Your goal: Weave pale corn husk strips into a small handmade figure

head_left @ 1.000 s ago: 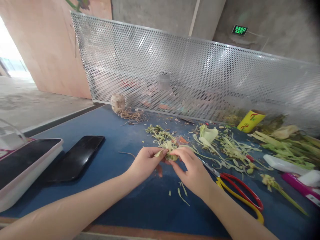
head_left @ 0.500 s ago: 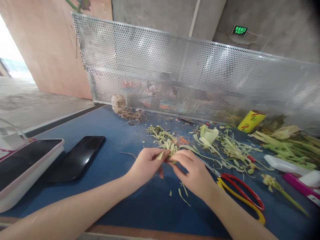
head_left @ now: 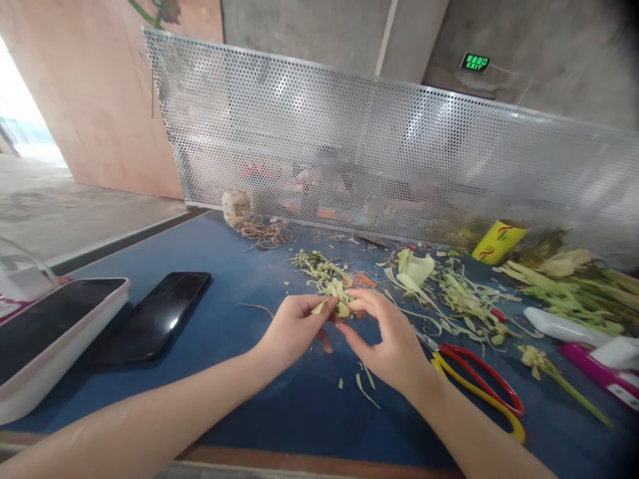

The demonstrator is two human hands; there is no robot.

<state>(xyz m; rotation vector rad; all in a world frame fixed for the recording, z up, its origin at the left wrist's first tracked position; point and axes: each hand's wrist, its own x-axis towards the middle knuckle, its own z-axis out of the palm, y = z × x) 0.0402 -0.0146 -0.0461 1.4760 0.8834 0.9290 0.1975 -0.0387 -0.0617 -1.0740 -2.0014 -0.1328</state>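
My left hand (head_left: 294, 326) and my right hand (head_left: 387, 336) meet over the blue table (head_left: 234, 392), both pinching one small bundle of pale green leaf strips (head_left: 339, 307) between thumb and fingertips. The bundle is held just above the tabletop. A few cut leaf scraps (head_left: 364, 386) lie under my right hand. Red and yellow handled scissors (head_left: 474, 386) rest on the table just right of my right wrist.
A black phone (head_left: 154, 316) lies at the left beside a white tray (head_left: 60, 346). Loose leaf strips (head_left: 449, 293) and stalks (head_left: 569, 293) spread across the right. A ball of twine (head_left: 237, 206) and a yellow roll (head_left: 499, 241) stand by the perforated metal screen (head_left: 379, 153).
My hands stay together on the bundle. The right hand's fingers have lifted and shifted slightly along the strips; the bundle sits a little higher.
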